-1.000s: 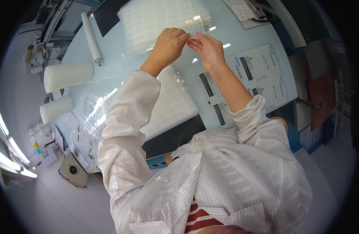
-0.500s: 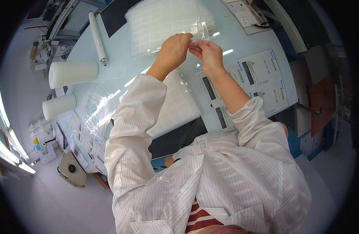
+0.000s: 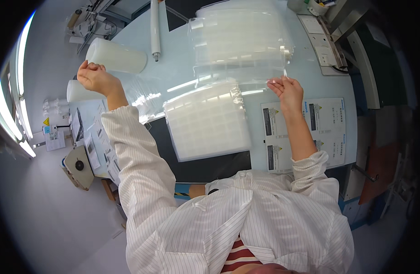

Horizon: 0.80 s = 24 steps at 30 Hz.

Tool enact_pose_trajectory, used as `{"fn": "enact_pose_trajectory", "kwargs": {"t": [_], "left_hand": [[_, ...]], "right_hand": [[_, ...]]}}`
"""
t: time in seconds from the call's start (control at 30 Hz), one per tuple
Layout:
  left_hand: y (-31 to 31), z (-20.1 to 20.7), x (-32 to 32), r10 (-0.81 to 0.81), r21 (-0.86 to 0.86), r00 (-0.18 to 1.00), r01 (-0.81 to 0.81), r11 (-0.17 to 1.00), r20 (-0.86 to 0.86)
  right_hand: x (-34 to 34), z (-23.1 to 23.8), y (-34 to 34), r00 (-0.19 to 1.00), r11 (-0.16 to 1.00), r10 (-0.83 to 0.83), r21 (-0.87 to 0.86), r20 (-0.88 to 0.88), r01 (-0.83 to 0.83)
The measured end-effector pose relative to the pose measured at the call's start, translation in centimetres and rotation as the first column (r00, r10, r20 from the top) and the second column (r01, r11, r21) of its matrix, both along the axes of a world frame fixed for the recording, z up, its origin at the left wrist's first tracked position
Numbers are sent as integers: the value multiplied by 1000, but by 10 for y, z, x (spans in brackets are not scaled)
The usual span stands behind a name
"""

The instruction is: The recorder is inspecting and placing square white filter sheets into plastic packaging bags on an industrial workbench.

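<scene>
My left hand (image 3: 99, 81) is raised at the left in front of a large translucent roll (image 3: 119, 58), its fingers curled closed; whatever they hold is too fine to make out. Farther right, my right hand (image 3: 290, 95) pinches at the near right corner of a clear plastic film (image 3: 237, 75), where a bright glint shows at the fingertips. This film lies against a far stack of translucent gridded sheets (image 3: 242, 39). Between my arms, closer to my body, rests a second stack of gridded sheets (image 3: 210, 125), partly over a black mat (image 3: 219, 165).
A smaller translucent roll (image 3: 80, 91) is by my left wrist. At the back stands a white roller (image 3: 155, 32). Crumpled clear film (image 3: 144, 93) covers part of the left table. Printed sheets (image 3: 328, 121) lie under my right forearm, and a white power strip (image 3: 319, 45) beyond.
My hands have parted from together at the film's edge: the left swung far left to the rolls, the right stayed near the film's corner. The whole view has shifted, baring the near stack.
</scene>
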<state>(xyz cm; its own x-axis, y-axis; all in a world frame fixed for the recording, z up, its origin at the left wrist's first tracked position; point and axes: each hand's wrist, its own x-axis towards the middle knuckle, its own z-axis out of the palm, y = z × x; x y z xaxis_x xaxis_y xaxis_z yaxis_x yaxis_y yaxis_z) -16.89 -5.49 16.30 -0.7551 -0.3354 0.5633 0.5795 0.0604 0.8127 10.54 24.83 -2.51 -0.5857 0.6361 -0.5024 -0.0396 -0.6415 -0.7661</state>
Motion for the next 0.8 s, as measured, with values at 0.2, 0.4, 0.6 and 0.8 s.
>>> {"fn": "enact_pose_trajectory", "kwargs": {"t": [0.2, 0.4, 0.6, 0.8], "left_hand": [[-108, -34, 49, 95, -524, 968, -208, 826, -234], [-160, -108, 69, -89, -994, 991, -104, -44, -99], [-61, -175, 76, -117, -462, 765, 495, 736, 633], [37, -170, 90, -154, -157, 379, 672, 724, 912]], "right_hand": [[11, 10, 12, 993, 993, 117, 9, -1, -117], [14, 28, 10, 983, 984, 179, 16, -42, -178], [19, 39, -3, 958, 955, 285, 83, -12, -283], [35, 50, -11, 920, 901, 391, 195, 19, -387]]}}
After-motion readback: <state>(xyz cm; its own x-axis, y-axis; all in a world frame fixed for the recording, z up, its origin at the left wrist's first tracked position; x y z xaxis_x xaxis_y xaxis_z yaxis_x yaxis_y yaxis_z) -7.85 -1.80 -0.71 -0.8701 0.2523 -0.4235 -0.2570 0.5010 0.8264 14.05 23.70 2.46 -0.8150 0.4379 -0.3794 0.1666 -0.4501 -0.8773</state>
